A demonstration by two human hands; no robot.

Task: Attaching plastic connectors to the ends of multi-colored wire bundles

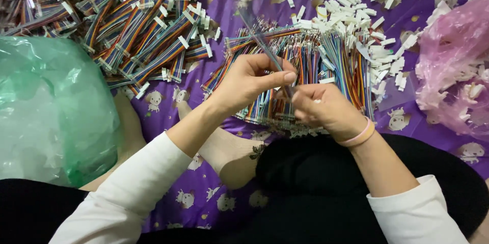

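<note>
A thin strip of coloured wires (265,45) is pinched between the thumb and forefinger of the left hand (249,83); its lower end is gripped by the closed fingers of the right hand (323,109). Just beyond the fingertips, loose wires (326,63) and white plugs (356,20) are heaped.

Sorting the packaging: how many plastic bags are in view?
2: a green plastic bag at the left edge, a pink plastic bag at the right. Others may lie outside the view.
</note>
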